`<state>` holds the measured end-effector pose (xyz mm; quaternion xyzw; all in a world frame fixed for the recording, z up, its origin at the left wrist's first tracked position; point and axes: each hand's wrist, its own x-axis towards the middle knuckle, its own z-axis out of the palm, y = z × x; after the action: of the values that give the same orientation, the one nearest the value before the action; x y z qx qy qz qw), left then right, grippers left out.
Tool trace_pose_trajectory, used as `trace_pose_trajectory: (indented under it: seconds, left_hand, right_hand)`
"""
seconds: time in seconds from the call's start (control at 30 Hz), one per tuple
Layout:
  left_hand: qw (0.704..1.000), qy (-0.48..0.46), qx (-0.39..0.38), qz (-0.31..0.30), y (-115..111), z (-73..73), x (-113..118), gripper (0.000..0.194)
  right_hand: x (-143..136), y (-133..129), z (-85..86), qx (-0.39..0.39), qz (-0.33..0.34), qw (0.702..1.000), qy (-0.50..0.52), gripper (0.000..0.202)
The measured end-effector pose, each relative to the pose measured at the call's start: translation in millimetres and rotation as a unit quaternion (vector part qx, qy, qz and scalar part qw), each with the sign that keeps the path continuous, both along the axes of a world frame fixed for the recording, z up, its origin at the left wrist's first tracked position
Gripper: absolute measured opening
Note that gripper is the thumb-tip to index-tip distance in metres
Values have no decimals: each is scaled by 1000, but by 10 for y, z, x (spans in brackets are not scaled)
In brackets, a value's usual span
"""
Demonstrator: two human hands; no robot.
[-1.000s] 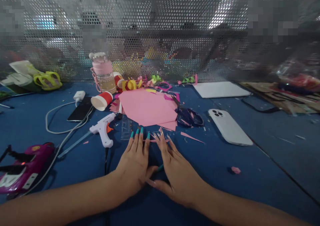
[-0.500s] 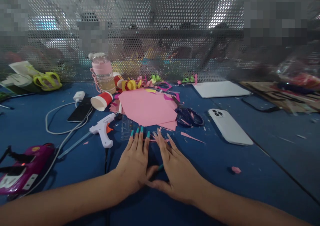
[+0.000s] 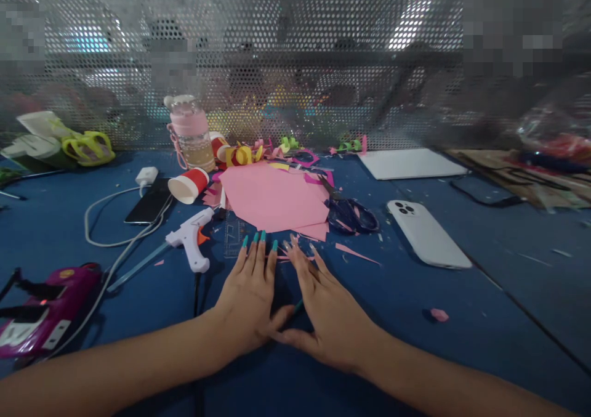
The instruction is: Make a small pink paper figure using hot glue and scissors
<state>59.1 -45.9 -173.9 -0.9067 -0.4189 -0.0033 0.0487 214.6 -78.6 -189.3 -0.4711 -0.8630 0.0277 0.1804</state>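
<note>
pink paper sheets (image 3: 277,198): centre of table (image 3: 406,287) | left hand (image 3: 244,297): palm down near sheets, fingers slightly spread | right hand (image 3: 339,324): same pose, thumbs meeting | scissors (image 3: 341,210): at sheets' right edge | hot-glue gun (image 3: 190,239): left of left hand

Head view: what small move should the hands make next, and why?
Perhaps the right hand should reach forward to the pink paper. The paper lies just beyond both hands, and the right hand and left hand appear outstretched palm-down, neither visibly gripping anything; whatever lies beneath them is hidden.
</note>
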Motion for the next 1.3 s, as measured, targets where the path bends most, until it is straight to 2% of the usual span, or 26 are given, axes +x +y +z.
trace_pose_trajectory:
  seconds: [0.23,0.63,0.93,1.03,1.13,1.23,1.3]
  left_hand:
    - [1000,9,-28,5,36,29,9,80]
    - [1000,10,-28,2,58,42,4,82]
    - [998,5,-54,18,133,59,28,91]
    - [996,10,-81,20,163,105,35,94]
    - [994,8,-103,15,171,148,29,93]
    - [995,-5,-102,5,157,160,17,93]
    - [996,-4,-94,2,143,147,11,92]
  right_hand:
    - [5,31,24,-6,2,1000,4,103]
    - [17,58,43,-22,7,1000,-4,101]
    - [46,118,-3,-22,-2,999,-27,101]
    - [77,145,43,-2,-24,1000,-14,98]
    - [126,173,132,16,-55,998,27,88]
    - [155,182,184,1,-34,998,44,79]
    - [141,163,175,-13,-6,999,31,81]
